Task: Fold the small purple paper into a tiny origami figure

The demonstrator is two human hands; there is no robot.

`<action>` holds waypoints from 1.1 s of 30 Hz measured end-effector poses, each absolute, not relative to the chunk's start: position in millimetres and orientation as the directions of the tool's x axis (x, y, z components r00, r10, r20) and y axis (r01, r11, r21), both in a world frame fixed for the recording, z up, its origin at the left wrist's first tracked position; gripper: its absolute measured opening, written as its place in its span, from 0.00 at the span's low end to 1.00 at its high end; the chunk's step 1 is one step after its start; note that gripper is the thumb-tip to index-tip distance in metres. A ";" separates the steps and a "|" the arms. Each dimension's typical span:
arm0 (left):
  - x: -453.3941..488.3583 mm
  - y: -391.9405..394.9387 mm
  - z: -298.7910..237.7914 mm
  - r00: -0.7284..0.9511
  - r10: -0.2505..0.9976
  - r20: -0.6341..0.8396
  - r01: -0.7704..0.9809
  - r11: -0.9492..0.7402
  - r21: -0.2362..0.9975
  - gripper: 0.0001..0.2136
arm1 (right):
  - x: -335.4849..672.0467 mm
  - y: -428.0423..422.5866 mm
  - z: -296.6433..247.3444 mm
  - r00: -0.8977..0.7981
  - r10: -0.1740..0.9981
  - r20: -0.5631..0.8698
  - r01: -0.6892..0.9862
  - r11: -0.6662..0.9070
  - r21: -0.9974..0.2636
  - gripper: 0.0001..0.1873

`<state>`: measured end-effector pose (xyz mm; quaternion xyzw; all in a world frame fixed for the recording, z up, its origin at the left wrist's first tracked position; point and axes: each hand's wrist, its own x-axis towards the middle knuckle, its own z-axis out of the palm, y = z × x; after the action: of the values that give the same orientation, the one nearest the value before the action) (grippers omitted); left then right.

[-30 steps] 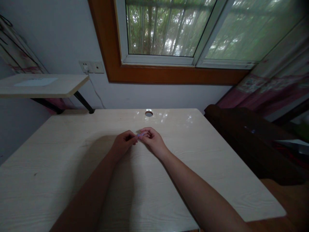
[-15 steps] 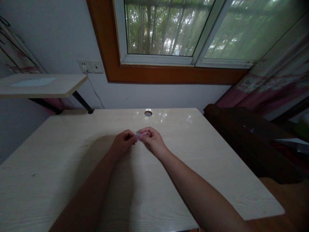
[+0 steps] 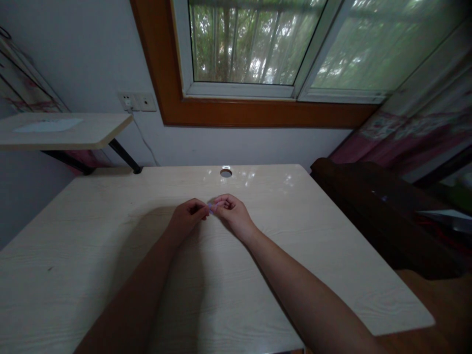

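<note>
A tiny bluish-purple thing (image 3: 210,208) sits between the fingertips of both hands, mostly covered by them and too small for me to tell its kind. My left hand (image 3: 190,215) is closed in a pinch at its left side, thumb against forefinger. From the right, my right hand (image 3: 231,212) pinches it too, the other fingers curled. Both hands are close above or resting on the pale wood-grain desk (image 3: 273,275), near its middle.
A round cable hole (image 3: 226,173) is at the desk's back edge. On the left, a raised shelf (image 3: 106,129) with a paper (image 3: 47,125) stands on black legs (image 3: 125,156). Dark furniture (image 3: 368,206) adjoins the right side. A window (image 3: 250,44) is behind.
The hands hold nearly the same pose, fingertips still together at the small thing. Slightly less of it shows now. The view has shifted a little.
</note>
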<state>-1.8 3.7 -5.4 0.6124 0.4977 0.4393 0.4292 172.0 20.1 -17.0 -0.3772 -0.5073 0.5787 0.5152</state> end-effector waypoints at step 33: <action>-6.0 -1.8 -1.6 0.134 0.813 0.567 0.437 -0.562 0.702 0.04 | 174.4 9.8 -8.7 -0.153 0.914 0.376 0.010 0.382 -0.924 0.07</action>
<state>-6.0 -1.8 -1.6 0.7290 0.4285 0.4995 0.1881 174.4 9.8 -8.7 -0.3650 -0.6330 0.4191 0.5390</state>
